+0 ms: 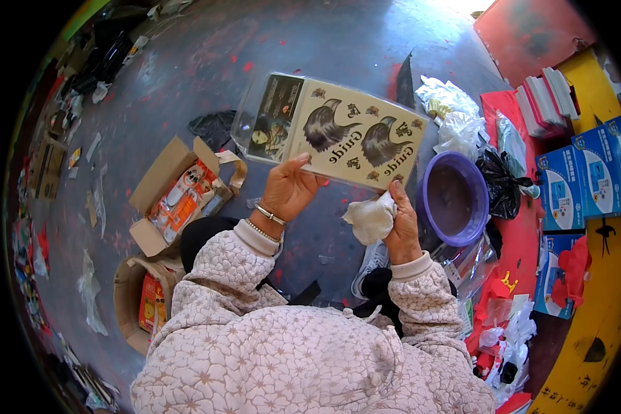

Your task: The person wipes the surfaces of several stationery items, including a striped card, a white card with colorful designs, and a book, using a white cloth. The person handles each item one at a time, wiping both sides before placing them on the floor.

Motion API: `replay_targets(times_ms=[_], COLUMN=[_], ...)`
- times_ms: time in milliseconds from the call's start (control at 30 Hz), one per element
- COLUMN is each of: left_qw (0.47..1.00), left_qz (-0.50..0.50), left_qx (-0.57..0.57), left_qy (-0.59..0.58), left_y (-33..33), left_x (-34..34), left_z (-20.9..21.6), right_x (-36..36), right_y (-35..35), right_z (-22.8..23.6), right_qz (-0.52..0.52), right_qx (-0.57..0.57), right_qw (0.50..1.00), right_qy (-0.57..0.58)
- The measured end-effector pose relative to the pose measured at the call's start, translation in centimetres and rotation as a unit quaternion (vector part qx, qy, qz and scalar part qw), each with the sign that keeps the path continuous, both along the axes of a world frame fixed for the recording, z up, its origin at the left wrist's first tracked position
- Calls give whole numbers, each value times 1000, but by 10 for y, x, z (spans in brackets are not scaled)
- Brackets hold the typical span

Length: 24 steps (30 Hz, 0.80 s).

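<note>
Between my hands is a flat tattoo sheet [355, 141] in a clear plastic sleeve. It is pale yellow with dark feathered animal heads, and a dark picture card shows at its left end. My left hand [290, 192] grips its lower edge, thumb on the face and fingers behind. Pinched in my right hand [402, 226] is a crumpled off-white cloth [370, 219], and that hand's fingertips touch the sheet's lower right corner. A purple basin [462, 238] with murky liquid stands just right of my right hand.
Left of my knees are two open cardboard boxes [160, 181] with orange and red packets. On the right lie plastic bags [452, 103], a black bag [498, 181], blue boxes [562, 181] and a stack of books [546, 100]. Scraps litter the grey floor [207, 62].
</note>
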State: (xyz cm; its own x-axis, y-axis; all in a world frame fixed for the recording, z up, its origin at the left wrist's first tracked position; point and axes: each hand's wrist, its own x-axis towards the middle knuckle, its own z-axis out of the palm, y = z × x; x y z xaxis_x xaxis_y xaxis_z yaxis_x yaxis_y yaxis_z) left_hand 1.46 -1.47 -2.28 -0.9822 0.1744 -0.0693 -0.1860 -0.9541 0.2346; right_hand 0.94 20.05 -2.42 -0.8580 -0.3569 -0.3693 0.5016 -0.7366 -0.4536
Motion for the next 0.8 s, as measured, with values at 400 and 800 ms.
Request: replay_targets(times_ms=[400, 800], left_qw=[999, 997], left_qz=[32, 39], left_qx=[3, -31], left_qy=[27, 60], left_y=[7, -6], left_x=[0, -7], left_z=[9, 16], right_x=[1, 36], right_y=[-2, -29], right_z=[-9, 12], right_qz=[0, 129], right_qx=[0, 156], right_qw=[1000, 973], right_qy=[-20, 108])
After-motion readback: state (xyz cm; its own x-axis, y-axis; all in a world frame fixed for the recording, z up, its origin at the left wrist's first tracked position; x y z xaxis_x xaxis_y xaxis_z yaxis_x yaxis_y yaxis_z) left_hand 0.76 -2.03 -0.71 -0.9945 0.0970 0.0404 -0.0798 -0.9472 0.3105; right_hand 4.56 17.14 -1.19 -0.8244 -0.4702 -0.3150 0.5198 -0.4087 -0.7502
